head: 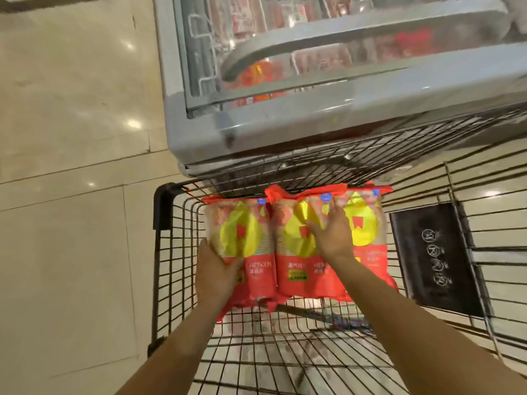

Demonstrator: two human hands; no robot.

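The wire shopping cart (171, 266) stands with its front rim hard up against a grey chest freezer (285, 129), so there is no room ahead. Pale tiled floor (71, 223) lies open to the left, and the basket is free on the near side and to the right, up to a black panel (433, 258). Inside the basket, at its front left, is a multipack (291, 252) of three red packets with yellow patches, wrapped together, its far edge at the front wires. The left grip (216, 269) clasps the pack's near left edge, thumb on top. The right grip (332, 235) is released, its fingers spread flat on the pack's top.
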